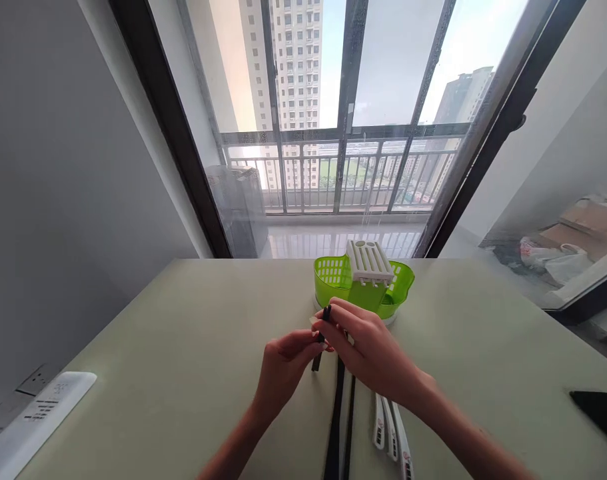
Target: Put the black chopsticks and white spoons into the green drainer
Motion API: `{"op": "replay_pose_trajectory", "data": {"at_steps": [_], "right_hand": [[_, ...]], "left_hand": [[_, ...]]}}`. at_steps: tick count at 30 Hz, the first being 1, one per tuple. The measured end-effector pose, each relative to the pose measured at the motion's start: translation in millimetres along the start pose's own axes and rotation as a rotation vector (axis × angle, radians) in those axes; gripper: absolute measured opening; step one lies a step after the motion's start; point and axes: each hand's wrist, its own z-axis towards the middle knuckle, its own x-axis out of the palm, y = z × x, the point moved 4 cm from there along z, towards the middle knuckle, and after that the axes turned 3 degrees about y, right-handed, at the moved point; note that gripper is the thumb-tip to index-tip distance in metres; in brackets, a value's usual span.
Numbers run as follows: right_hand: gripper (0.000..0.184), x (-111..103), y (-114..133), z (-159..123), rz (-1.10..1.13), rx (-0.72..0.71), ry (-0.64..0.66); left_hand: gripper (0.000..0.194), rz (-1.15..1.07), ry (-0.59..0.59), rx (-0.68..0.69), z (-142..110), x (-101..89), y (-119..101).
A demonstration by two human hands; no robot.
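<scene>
The dark sticks (326,314) stood steeply between the fingertips of both hands, two tips poking out above the grip and the lower end below it. The left hand (284,369) pinched them from one side, while the right hand (372,343) had its fingers closed on them higher up. Nearer the wearer than the grip lay long black utensils (335,427), and right of these, white printed handles (394,437) partly under the right forearm. Just beyond the grip stood a green perforated basket (330,291) with a white slotted rack (370,261) on it.
</scene>
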Motion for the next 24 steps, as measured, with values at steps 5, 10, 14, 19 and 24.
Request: {"op": "replay_pose_trajectory", "data": {"at_steps": [5, 10, 14, 19, 24], "right_hand": [[0.023, 3, -4, -1, -0.05, -0.003, 0.014], [0.023, 5, -13, -3, -0.044, 0.027, -0.032], [0.023, -1, -17, -4, -0.082, 0.044, -0.082], [0.024, -14, -25, -4, -0.085, 0.086, -0.24], [0.034, -33, -30, -1, -0.08, 0.108, -0.298]], "left_hand": [[0.012, 0.102, 0.06, 0.051, 4, -3.1, 1], [0.012, 0.192, 0.123, 0.077, 8, -6.2, 13], [0.017, 0.275, 0.165, 0.045, 11, -7.4, 27], [0.022, 0.288, 0.155, -0.03, 15, -9.1, 47], [0.024, 0.259, 0.269, -0.1, 14, -6.4, 59]]}}
